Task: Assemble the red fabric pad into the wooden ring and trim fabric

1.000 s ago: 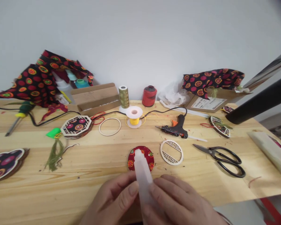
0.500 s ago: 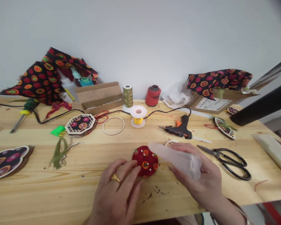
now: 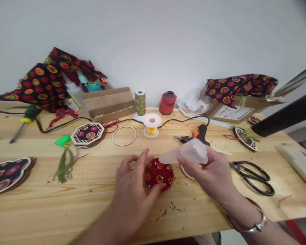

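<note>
The left hand [image 3: 131, 190] is spread wide, with its fingers pressing on a round red cloth disc [image 3: 159, 174] near the middle of the wooden table [image 3: 40, 200], which keeps it still. The right hand [image 3: 216, 173] grips a cloudy, soft plastic squeeze bottle [image 3: 191, 152], tipped sideways just above the disc.

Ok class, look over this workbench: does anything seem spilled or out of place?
Small dark scraps lie scattered on the wooden table just below the red fabric disc; they look like stray trimmings, though they are too small to identify.
</note>
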The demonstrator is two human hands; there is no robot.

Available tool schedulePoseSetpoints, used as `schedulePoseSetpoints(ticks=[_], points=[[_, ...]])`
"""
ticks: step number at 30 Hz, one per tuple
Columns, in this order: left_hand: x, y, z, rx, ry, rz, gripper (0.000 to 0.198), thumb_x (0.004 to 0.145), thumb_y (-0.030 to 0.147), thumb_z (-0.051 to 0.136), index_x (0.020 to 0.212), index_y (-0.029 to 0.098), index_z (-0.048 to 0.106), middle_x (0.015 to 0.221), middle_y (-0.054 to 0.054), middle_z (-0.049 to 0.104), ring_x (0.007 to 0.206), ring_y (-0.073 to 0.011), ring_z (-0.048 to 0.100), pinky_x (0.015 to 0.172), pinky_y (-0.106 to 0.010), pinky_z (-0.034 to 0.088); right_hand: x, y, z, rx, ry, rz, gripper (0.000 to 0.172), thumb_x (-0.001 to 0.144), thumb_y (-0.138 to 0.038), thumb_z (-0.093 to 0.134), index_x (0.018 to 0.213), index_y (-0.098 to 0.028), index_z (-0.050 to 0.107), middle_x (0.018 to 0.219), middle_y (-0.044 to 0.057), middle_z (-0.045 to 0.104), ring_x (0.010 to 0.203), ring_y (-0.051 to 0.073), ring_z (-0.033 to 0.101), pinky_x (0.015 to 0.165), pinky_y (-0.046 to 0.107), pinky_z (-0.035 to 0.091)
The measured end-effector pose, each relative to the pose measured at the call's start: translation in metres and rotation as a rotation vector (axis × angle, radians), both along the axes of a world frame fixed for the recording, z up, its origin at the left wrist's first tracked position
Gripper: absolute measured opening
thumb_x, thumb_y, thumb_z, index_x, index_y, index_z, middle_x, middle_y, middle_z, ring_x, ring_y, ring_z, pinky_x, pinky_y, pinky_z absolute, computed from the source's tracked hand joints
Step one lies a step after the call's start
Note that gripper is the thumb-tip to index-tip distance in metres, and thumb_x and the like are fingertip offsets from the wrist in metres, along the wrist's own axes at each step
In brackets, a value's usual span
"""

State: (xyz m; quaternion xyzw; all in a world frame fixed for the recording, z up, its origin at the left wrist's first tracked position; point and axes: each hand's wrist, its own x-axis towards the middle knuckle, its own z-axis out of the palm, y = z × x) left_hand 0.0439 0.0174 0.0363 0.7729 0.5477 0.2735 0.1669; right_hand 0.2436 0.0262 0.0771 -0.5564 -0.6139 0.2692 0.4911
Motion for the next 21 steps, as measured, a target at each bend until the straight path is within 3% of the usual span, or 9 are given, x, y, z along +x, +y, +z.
schedulePoseSetpoints(ticks=[5, 21], points=[[-0.0024, -0.0016, -0.0077, -0.017, -0.014, -0.016, 0.073, 0.081, 0.025, 0.065, 0.144, 0.023, 0.027, 0.121, -0.005, 0.069, 0.119, -0.0316, 0.039, 0.1, -0.057, 0.036, -0.0039, 0.007, 0.0013, 0.005, -0.048, 0.005, 0.012, 0.075, -0.026, 0.07, 0.071, -0.019, 0.062, 0.064, -0.002, 0.064, 0.057, 0.013, 0.059, 0.052, 0.023, 0.047], [-0.0031, -0.0006, -0.0115, 0.06, 0.07, -0.032, 0.064, 0.086, 0.022, 0.059, 0.142, 0.019, 0.03, 0.118, -0.007, 0.07, 0.113, -0.0329, 0.041, 0.093, -0.054, 0.037, -0.0055, 0.009, -0.0031, 0.025, -0.088, 0.024, 0.01, 0.076, -0.025, 0.07, 0.074, -0.019, 0.062, 0.068, -0.001, 0.067, 0.059, 0.013, 0.06, 0.054, 0.023, 0.047]])
